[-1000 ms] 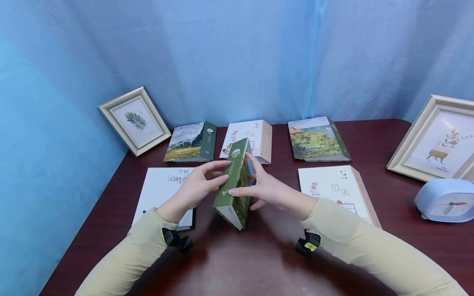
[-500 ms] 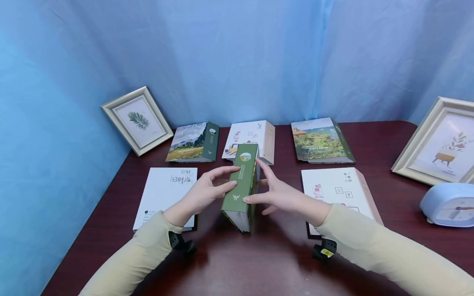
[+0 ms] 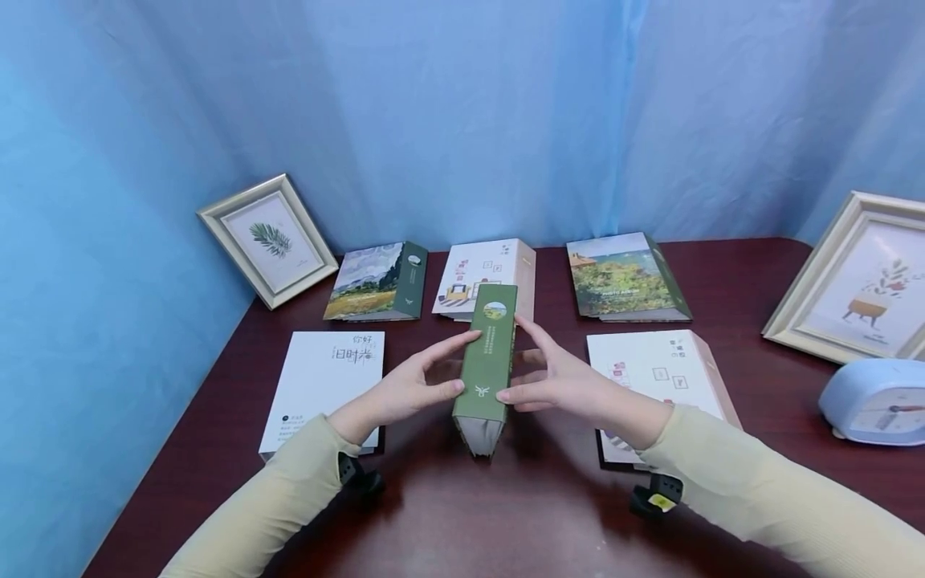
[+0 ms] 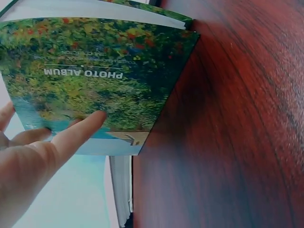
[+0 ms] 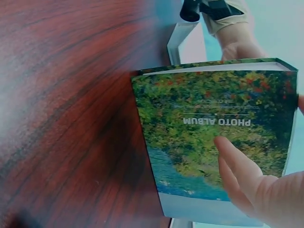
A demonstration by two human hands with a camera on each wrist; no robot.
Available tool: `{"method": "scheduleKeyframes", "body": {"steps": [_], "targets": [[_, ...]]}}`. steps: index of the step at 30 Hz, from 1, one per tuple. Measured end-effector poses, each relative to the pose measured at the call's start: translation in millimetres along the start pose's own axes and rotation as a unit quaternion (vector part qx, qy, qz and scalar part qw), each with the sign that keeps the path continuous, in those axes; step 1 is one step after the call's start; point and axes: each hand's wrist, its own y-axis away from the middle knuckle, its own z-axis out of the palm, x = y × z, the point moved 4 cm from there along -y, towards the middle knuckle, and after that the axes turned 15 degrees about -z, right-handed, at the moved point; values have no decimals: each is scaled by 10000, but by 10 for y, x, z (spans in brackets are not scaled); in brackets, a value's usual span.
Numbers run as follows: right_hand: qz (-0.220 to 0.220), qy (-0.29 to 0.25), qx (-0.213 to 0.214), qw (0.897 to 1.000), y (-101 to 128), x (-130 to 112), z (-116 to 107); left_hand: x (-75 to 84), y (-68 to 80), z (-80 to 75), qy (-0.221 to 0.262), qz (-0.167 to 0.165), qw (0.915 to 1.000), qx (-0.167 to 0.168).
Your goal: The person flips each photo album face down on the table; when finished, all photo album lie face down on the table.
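1. Standing on its long edge near the middle of the table, spine up: the photo album, green spine running from the front edge toward the back edge.
2. Pressing flat against the album's left cover: left hand, fingers straight and slightly apart, fingertips touching the printed cover in the left wrist view. No curl around the album.
3. Pressing flat against the album's right cover: right hand, fingers straight, fingertips resting on the cover below the title. No curl here either.
4. Sandwiching the album between two open palms, one per side, both at about the same reach; neither hand nearer than the other.
5. Pointing away from the person: the album's long axis, with the page block facing the front edge and the round spine emblem toward the back edge.
6. Balancing upright by palm pressure and the bottom edge, which appears to be meeting the table in both wrist views.
7. Lying flat around the album:
   - white book toward the left edge;
   - white album toward the right edge;
   - three more books along the back edge.
8. Leaning at the back corners: two picture frames. Sitting at the right edge: blue clock.
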Motion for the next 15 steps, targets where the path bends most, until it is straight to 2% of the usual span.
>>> {"method": "scheduleKeyframes", "body": {"steps": [4, 6, 9, 11, 15], "targets": [[-35, -277, 137, 9995, -8, -13, -14, -12, -12, 40, 26, 277, 9989, -386], [-71, -369, 253, 9990, -15, -19, -26, -14, -18, 62, -207, 343, 9985, -378], [-39, -371, 343, 9987, -29, 0, -36, -5, -25, 102, -939, 391, 9946, -190], [52, -351, 359, 9987, -32, 36, -34, 1, -27, 138, -1567, 344, 9870, -38], [281, -338, 475, 9979, -34, 142, -41, 19, -33, 214, -2410, 268, 9701, 64]]}}
